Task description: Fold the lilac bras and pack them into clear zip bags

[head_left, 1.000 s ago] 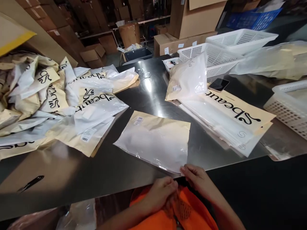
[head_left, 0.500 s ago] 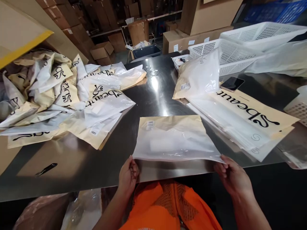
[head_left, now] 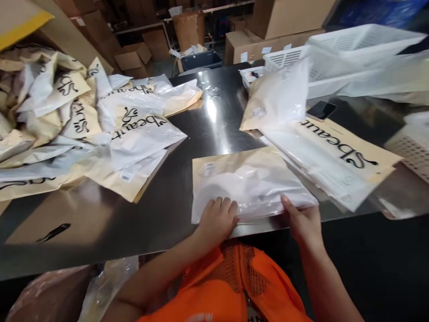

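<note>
1. The pale mailing bag (head_left: 258,172) lies flat on the desk (head_left: 170,179), a little below and to the right of the middle of the frame, close to the front edge of the desk.
2. This bag is cream along its upper side and whitish below, with some wrinkles, and a small printed label (head_left: 209,169) is near its upper left corner.
3. The left hand (head_left: 219,218) rests on the lower edge of the bag with its fingers bent over the plastic; I cannot tell if it really grips.
4. The right hand (head_left: 303,219) pinches the same edge near the lower right corner, its thumb on the upper face.
5. At the left of the frame there is a big heap of similar bags (head_left: 77,112), many with black lettering.
6. At the right lies a stack of flat bags (head_left: 331,154); the lettering on the top one is upside down.
7. A puffed bag (head_left: 278,96) sits at the upper left end of this stack, and a dark phone (head_left: 321,110) is just beside it.
8. White baskets (head_left: 365,42) stand in the upper right.
9. A small black tool (head_left: 55,232) lies in the lower left.
10. The person wears an orange vest (head_left: 208,295).
</note>
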A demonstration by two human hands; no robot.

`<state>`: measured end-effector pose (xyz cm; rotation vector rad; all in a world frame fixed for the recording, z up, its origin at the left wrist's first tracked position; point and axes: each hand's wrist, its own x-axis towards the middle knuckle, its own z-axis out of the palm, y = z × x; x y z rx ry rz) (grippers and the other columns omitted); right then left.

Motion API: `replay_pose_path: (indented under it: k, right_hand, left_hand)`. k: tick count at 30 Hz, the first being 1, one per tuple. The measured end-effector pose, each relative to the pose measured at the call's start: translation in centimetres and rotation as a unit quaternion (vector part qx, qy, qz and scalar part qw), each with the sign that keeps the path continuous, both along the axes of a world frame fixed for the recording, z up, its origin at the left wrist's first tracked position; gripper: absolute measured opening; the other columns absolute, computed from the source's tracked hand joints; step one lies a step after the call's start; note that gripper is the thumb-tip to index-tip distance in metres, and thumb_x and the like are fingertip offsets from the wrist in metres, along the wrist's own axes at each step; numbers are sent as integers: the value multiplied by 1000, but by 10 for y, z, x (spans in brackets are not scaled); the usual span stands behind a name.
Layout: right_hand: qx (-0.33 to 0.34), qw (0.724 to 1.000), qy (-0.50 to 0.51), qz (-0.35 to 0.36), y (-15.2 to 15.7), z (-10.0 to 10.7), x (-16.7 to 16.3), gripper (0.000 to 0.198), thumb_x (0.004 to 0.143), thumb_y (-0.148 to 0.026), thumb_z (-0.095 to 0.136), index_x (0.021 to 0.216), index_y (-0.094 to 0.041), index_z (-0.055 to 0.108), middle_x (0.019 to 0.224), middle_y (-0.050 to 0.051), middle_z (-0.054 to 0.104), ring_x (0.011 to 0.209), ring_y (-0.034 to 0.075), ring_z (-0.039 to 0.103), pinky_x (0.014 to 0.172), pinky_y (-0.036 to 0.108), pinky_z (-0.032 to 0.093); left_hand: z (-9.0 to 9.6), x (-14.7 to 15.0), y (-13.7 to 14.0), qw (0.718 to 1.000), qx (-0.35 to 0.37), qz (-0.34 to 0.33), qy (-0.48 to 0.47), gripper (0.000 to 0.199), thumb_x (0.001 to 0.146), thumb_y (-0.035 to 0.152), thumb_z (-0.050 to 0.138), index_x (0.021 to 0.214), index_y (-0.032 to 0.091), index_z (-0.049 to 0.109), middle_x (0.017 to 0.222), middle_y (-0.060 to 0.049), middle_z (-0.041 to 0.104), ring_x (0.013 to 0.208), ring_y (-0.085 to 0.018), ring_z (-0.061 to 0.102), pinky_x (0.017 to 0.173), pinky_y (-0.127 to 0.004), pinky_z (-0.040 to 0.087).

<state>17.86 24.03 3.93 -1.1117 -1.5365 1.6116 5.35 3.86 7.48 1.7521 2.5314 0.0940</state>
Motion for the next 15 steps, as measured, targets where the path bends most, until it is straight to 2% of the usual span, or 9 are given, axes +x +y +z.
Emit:
replay_pose_path:
  k: [2,4,8,9,11,12,13,14,15]
  right_hand:
    - [28,999,13,8,1,13,-8,51,64,-52,81,95,-21,56,79,4,62,61,17,56,51,30,50]
    - [35,999,34,18,8,24,-12,58,62,-57,80,99,-22,51,73,0,58,49,13,48,43,28,44]
    - [63,995,43,57,24,36,-8,72,61,-63,78,111,-25,41,61,-8,47,40,11,42,40,26,39]
    - [99,994,21,49,26,36,-4,72,64,-62,77,114,-25,40,61,-8,47,43,12,44,43,27,41]
    - [226,973,-38,-29,23,33,3,68,69,-55,77,119,-23,42,73,-3,54,57,16,53,57,31,49]
    - [304,947,-67,-75,18,32,6,61,73,-49,76,119,-22,45,81,2,57,67,19,57,67,36,51]
    - [381,916,-86,-90,11,30,7,50,77,-42,73,116,-22,50,88,5,59,76,21,59,77,40,51]
    - [449,886,-95,-61,3,28,7,37,82,-35,69,113,-22,54,92,7,61,82,23,60,84,43,51]
    - [504,858,-97,10,-5,27,4,28,85,-27,63,112,-22,58,96,9,63,90,25,61,89,45,50]
  left_hand:
    - [12,-14,16,998,-38,-35,20,17,92,14,48,92,16,65,88,-10,66,82,-25,63,66,-36,46]
    - [33,-36,24,998,-31,-39,36,20,91,10,45,87,15,64,82,-9,66,73,-24,62,58,-34,41]
    - [92,-88,31,987,83,64,125,19,94,21,42,86,17,59,83,-7,64,74,-23,62,59,-32,37]
    - [106,-97,33,982,108,73,136,18,94,22,43,85,18,58,83,-6,63,75,-22,61,60,-32,37]
    - [125,-105,37,982,121,48,134,15,94,23,45,85,19,56,82,-3,62,74,-20,60,62,-30,37]
    - [130,-104,39,985,115,27,126,15,93,22,45,84,19,56,81,-2,61,73,-19,59,62,-30,36]
    - [133,-100,41,988,105,5,117,15,93,22,45,83,19,56,81,-1,61,72,-18,59,62,-29,36]
    - [133,-94,44,989,93,-13,112,16,93,21,44,82,20,55,80,-1,61,71,-17,58,60,-29,35]
    - [132,-88,47,990,81,-27,109,17,93,21,43,81,20,55,80,-1,61,70,-16,58,59,-29,33]
